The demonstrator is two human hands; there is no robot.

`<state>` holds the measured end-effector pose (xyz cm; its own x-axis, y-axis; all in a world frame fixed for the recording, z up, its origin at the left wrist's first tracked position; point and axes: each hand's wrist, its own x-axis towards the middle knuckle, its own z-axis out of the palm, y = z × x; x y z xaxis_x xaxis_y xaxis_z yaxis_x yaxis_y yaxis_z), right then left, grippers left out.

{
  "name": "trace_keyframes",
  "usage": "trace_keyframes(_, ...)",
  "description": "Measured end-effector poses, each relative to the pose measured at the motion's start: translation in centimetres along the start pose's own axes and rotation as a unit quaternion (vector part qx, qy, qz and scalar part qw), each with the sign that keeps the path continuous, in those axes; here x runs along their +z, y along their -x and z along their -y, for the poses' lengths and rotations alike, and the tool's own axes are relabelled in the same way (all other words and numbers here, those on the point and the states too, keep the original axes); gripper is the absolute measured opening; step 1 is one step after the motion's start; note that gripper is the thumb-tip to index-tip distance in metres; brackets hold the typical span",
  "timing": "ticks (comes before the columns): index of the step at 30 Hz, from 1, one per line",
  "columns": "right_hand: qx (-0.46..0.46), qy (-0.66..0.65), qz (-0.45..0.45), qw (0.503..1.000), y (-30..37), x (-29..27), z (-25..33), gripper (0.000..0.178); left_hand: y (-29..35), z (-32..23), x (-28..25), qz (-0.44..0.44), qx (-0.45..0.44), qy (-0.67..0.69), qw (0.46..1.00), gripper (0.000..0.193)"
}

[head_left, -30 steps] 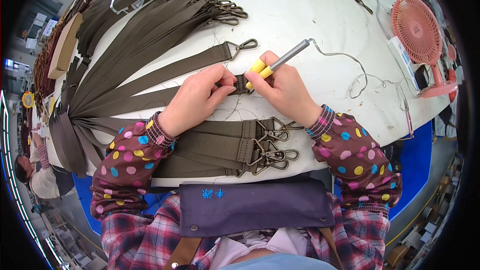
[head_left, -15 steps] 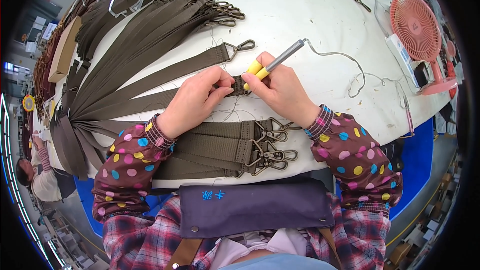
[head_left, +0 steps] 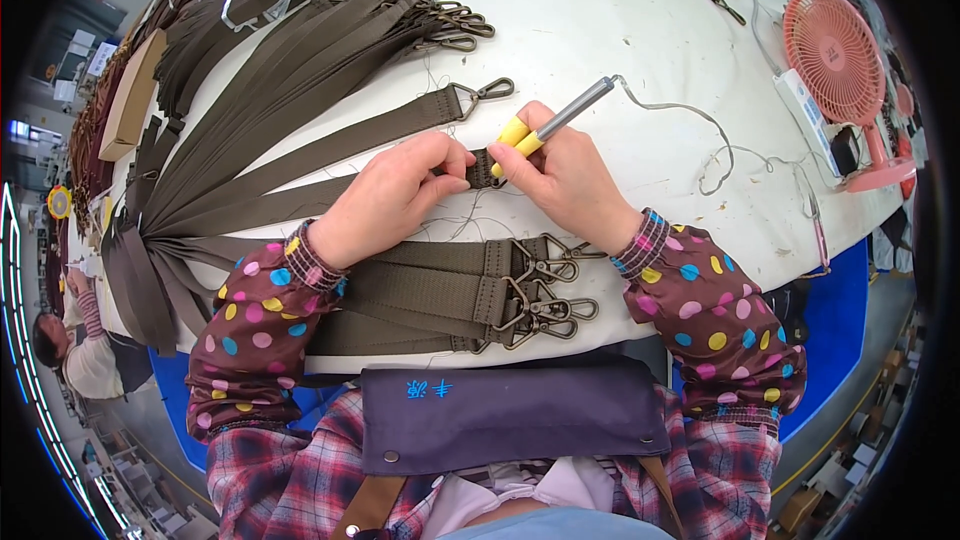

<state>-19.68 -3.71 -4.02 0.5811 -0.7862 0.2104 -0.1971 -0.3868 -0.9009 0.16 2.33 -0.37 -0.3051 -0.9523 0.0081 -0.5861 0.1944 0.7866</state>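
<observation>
Nearest, a stack of clipped straps (head_left: 430,285) is laid neatly, perhaps finished. Just beyond, one strap end (head_left: 482,169) appears to be mid-work: a corded tool (head_left: 575,108) is gripped in the right hand (head_left: 570,175), its tip held at the stitching. The left hand's (head_left: 385,198) fingertips are curled at the strap; whether it is pinched cannot be told. Farther off, a separate strap (head_left: 370,130) and a bundle (head_left: 310,65) are perhaps left. The worked end's hardware is mostly hidden.

One head-worn fisheye looks steeply down, at close range, over the white table (head_left: 590,30).
</observation>
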Motion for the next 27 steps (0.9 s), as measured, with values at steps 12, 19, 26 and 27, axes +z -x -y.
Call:
trace_keyframes(12, 0.028, -0.105, -0.003, 0.994, 0.1, -0.1, 0.3, 0.022, -3.5, 0.2, -3.9, 0.18, 0.045, -0.062, 0.981, 0.02)
trace_keyframes(19, 0.014, -0.081, 0.01, 0.997, 0.2, -0.2, 0.4, 0.023, -5.4, 1.8, -3.4, 0.241, 0.147, -0.109, 0.953, 0.014)
trace_keyframes(26, 0.014, -0.086, 0.01, 0.996, 0.1, 0.0, 0.2, 0.024, -5.3, 2.0, -3.1, 0.22, 0.143, -0.072, 0.962, 0.013)
trace_keyframes(27, 0.015, -0.086, 0.011, 0.996, 0.1, 0.0, 0.2, 0.024, -5.3, 2.0, -3.1, 0.219, 0.142, -0.071, 0.963, 0.013)
